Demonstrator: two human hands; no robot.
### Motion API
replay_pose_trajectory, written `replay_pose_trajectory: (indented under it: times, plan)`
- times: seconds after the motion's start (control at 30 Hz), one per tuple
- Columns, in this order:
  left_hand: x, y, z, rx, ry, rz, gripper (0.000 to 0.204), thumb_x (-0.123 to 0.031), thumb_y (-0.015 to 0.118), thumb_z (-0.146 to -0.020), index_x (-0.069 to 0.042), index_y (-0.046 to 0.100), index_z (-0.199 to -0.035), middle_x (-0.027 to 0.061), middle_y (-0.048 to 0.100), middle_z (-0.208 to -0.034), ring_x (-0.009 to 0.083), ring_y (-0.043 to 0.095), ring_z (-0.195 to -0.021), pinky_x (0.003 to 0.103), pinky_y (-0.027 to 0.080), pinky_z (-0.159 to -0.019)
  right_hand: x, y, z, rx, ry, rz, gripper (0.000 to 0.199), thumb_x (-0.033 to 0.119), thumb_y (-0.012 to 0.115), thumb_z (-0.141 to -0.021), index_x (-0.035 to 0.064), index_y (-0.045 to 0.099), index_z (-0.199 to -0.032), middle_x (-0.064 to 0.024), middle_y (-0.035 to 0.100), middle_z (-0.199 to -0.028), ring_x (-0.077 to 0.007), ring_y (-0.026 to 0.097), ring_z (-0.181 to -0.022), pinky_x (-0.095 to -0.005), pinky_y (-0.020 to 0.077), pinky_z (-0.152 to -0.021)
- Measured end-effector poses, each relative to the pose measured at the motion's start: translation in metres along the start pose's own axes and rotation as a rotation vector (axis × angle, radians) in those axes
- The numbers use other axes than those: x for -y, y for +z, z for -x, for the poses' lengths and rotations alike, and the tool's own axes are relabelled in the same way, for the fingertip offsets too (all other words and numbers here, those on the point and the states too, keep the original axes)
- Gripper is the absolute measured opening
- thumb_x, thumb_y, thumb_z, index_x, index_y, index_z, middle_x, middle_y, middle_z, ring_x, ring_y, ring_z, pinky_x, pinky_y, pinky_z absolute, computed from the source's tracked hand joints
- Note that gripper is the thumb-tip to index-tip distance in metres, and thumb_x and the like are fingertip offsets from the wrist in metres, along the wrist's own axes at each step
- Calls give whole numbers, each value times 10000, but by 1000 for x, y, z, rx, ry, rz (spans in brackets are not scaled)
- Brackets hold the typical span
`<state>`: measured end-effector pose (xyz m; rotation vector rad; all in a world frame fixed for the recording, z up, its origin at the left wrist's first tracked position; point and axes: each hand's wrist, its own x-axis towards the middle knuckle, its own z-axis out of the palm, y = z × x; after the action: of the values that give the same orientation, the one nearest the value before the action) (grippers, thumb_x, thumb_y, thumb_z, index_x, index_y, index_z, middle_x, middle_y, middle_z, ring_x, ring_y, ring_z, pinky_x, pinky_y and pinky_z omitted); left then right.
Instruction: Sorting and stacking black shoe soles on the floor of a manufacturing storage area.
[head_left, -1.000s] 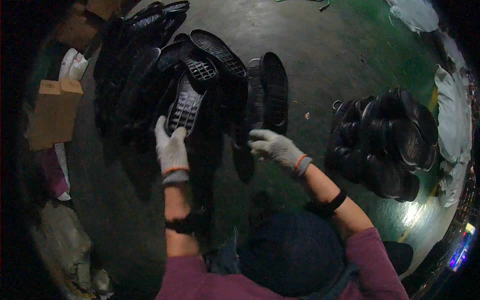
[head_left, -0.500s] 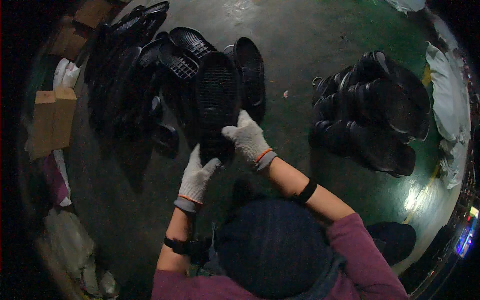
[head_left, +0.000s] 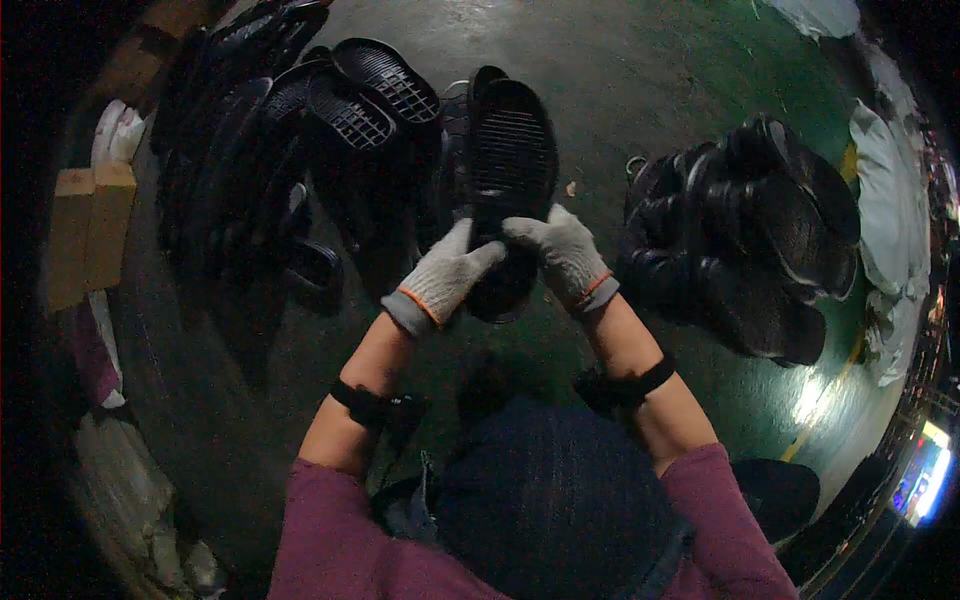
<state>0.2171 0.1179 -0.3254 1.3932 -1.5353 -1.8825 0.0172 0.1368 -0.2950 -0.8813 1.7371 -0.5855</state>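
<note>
far left, a cardboard box [head_left: 90,235] is seen near the frame edge, with a white bag [head_left: 118,135] placed just beyond it. next, a heap of black shoes [head_left: 230,170] is stacked on the dark green floor [head_left: 630,80]; at its right side, gridded soles [head_left: 355,120] are turned up. mid-frame, a black shoe [head_left: 512,150] is held sole up, toe pointed away from the person, between the two heaps. its left side is gripped by the white-gloved left hand [head_left: 445,270], closed around the edge, thumb laid over the sole; the hidden fingers cannot be made out. its right side is gripped likewise by the white-gloved right hand [head_left: 560,250], closed on it, thumb pressed across the sole. another shoe [head_left: 453,135] is partly covered behind it. further right, a second shoe heap [head_left: 750,240] is piled on the floor. by the right edge, pale sacks [head_left: 885,200] are lined up; below them, a lit screen [head_left: 922,475] is seen.
</note>
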Motion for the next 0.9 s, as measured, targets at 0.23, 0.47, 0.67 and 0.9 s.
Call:
replay_pose_trajectory:
  times: [0.23,0.47,0.67,0.9]
  plan:
    - [-30,-113,-117,-994,-198,-415,718,-434,639,-863,9,523,-1416,282,511,-1454,430,491,-1356,505,378,-1135,-5,-52,16,72,-126,-689,490,242,715,-868,-20,600,-1265,-117,706,-1111,-213,685,-953,-346,561,-852]
    - [-6,-321,-143,-613,-112,-279,470,-367,583,-932,8,704,-1187,208,677,-1280,307,648,-1147,419,468,-1000,70,-34,66,770,-291,-1508,909,647,653,-889,18,409,-1498,-167,611,-1335,-287,666,-1110,-469,571,-955]
    - [-30,-91,-90,-916,-34,682,379,-194,658,-807,23,641,-1117,106,673,-1006,235,649,-951,337,515,-884,75,-47,34,382,-313,-1064,753,443,629,-983,-4,367,-1530,-210,519,-1441,-323,581,-1252,-448,527,-1016]
    - [-53,-21,-22,-726,295,575,331,-283,609,-982,-24,610,-1189,80,652,-1012,185,625,-967,324,518,-885,120,-3,33,-506,-957,313,877,509,783,-800,40,486,-1479,-247,544,-1398,-384,598,-1192,-427,499,-1013]
